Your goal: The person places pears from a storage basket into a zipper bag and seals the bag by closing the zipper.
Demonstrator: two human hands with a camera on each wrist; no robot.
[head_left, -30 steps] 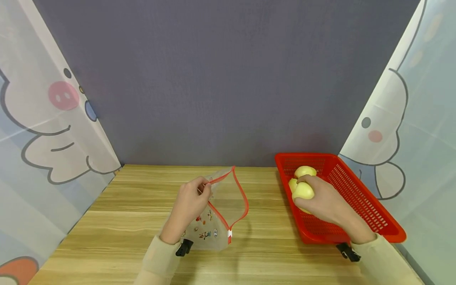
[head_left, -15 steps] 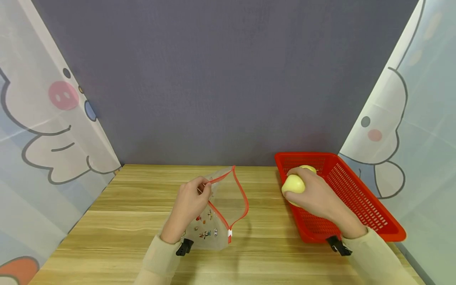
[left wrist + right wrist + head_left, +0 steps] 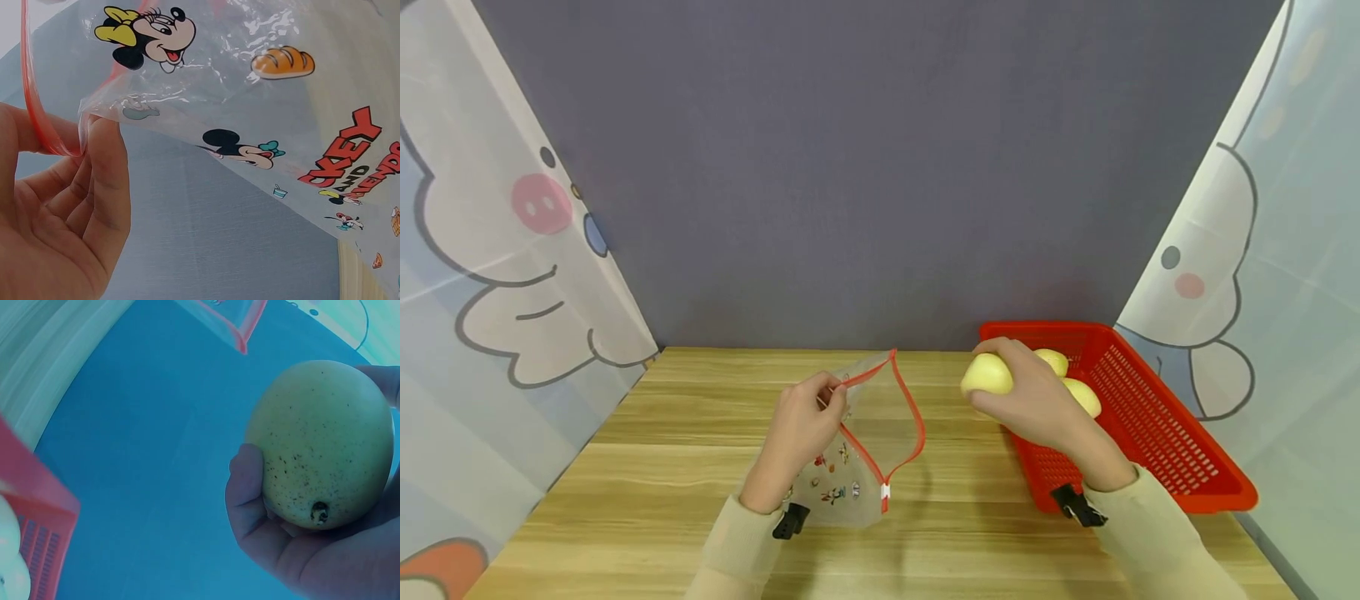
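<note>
My left hand [image 3: 800, 433] pinches the edge of a clear zip bag [image 3: 880, 417] between thumb and fingers. Red trim lines the bag's gaping mouth, which faces right; a white slider [image 3: 885, 492] sits at its near corner. Cartoon figures [image 3: 164, 36] are printed on the plastic. In my right hand [image 3: 1047, 408] is a smooth yellow mango [image 3: 987, 373], gripped by curled fingers and thumb. Dark specks and a stem stub [image 3: 319, 512] show on its skin in the right wrist view. This hand is over the left rim of a red basket [image 3: 1157, 417].
Inside the basket lie more yellow mangoes [image 3: 1081, 397], partly hidden behind my right hand. Wooden table [image 3: 647, 467] lies under the bag and basket. A dark grey panel [image 3: 850, 183] rises at the back, and patterned cloth [image 3: 1292, 333] flanks both sides.
My right hand has lifted the mango and carried it left, from inside the basket to its left rim. Mangoes behind it have come into view. The left hand and bag have hardly moved.
</note>
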